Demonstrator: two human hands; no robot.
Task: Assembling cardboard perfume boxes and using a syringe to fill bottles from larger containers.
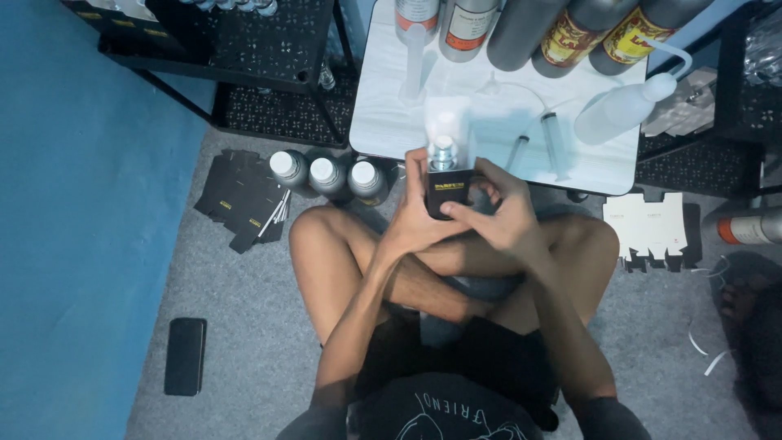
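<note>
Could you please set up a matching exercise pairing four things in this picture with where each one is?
Things:
1. small dark bottle
2. phone
3. syringes
4. squeeze bottle

Places:
A. on the grey floor by the blue wall
B. lying at the right end of the white table
C. held between left hand and right hand
D. on the table, just left of the squeeze bottle

Pairs: 1-C, 2-A, 3-D, 4-B
</note>
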